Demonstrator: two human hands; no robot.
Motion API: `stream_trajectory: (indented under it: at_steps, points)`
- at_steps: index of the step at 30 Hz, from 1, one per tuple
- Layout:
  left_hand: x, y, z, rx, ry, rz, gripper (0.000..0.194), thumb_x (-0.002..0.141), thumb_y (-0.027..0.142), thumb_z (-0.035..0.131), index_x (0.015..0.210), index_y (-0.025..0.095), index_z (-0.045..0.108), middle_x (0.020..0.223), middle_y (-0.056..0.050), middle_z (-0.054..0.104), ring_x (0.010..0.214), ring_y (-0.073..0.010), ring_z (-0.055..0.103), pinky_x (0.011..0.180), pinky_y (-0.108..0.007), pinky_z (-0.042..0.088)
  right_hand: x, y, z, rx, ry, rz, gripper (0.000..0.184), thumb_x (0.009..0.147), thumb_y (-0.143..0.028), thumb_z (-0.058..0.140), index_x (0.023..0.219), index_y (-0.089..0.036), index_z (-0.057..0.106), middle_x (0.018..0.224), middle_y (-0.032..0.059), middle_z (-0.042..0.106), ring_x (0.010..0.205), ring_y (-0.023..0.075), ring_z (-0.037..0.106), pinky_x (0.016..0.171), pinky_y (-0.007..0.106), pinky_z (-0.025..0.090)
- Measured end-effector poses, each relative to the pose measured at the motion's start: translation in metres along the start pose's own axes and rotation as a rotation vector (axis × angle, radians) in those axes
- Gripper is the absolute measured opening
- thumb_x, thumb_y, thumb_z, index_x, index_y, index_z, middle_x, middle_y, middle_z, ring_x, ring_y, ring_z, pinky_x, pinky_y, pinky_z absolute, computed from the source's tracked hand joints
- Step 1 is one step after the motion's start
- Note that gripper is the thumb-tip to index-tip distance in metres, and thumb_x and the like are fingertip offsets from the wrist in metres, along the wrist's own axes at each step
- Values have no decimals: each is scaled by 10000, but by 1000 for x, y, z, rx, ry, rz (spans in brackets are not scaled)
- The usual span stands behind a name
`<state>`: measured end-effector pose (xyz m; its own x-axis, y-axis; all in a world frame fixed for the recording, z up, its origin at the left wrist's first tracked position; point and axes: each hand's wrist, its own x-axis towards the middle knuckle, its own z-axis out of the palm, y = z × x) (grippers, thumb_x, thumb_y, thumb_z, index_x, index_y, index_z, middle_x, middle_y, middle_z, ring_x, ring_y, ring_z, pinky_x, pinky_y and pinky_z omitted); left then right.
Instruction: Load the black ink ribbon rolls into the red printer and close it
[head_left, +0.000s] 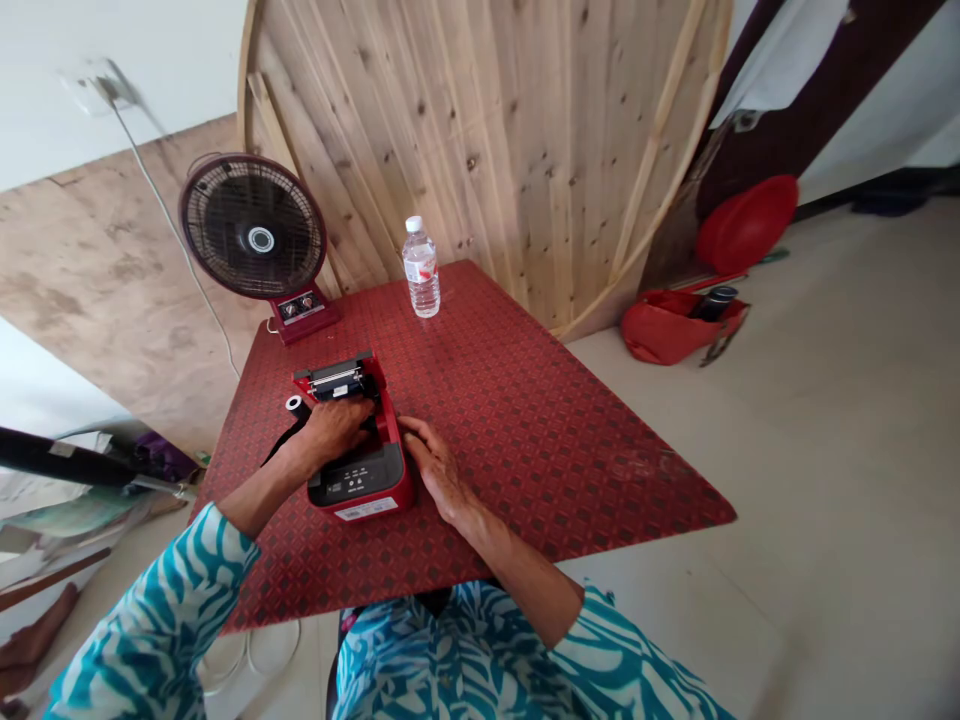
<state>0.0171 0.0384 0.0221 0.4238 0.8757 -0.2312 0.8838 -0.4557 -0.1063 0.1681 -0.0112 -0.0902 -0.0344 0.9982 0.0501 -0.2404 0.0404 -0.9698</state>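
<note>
A red and black printer (pixel 367 468), with its lid raised at the back, sits on the red patterned table (pixel 510 400). My left hand (pixel 339 428) reaches down into its open bay, and the fingertips are hidden inside. Against the printer's right wall lies my right hand (pixel 437 465), its fingers extended along the casing. Just left of the printer stands a small black roll with a white ring-shaped end (pixel 295 404), partly covered by my left forearm.
Behind the printer, a dark red fan (pixel 260 240) stands at the table's back left corner. A clear water bottle (pixel 421 270) is upright near the back edge. A large round wooden board (pixel 480 140) leans behind the table. On the floor to the right lies a red bag (pixel 660 330).
</note>
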Motion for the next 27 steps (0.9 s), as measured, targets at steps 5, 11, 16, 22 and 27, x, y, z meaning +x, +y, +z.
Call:
stream_trajectory:
  at_steps: [5,11,16,22,27]
  points:
    - [-26,-4,-12,-98,77,60,296,847,226,584,1130,175,653,1103,-108,705,993,-255,670,869,-348,507,-1,-3,0,10,-1,13,311,853,-352,518,1119,-262,652,1183,34,665,1153,216,574,1040,411,418]
    - [-88,-49,-33,-626,407,-46,442,757,456,667,1139,234,659,922,-41,734,767,-216,679,715,-303,548,-2,-3,-1,13,-8,13,305,852,-356,521,1111,-269,658,1197,32,668,1166,223,573,1050,421,408]
    - [-106,-116,-16,-802,658,-346,469,678,440,720,1073,203,635,968,-53,724,908,-251,682,883,-389,528,-1,0,-2,-3,-4,12,323,847,-371,537,1130,-261,648,1211,39,669,1176,229,573,1050,422,410]
    - [-72,-158,53,-1081,701,-496,480,531,436,785,870,182,559,804,-21,683,793,-200,658,797,-341,518,-1,2,-4,-54,-17,-2,332,859,-404,539,1138,-258,645,1239,48,662,1186,243,567,1057,438,400]
    - [-52,-161,89,-1145,611,-488,491,471,493,799,756,189,539,703,-17,655,741,-220,661,735,-349,522,-2,2,-5,-93,-8,-15,342,867,-414,539,1152,-255,641,1249,48,657,1178,240,573,1054,429,408]
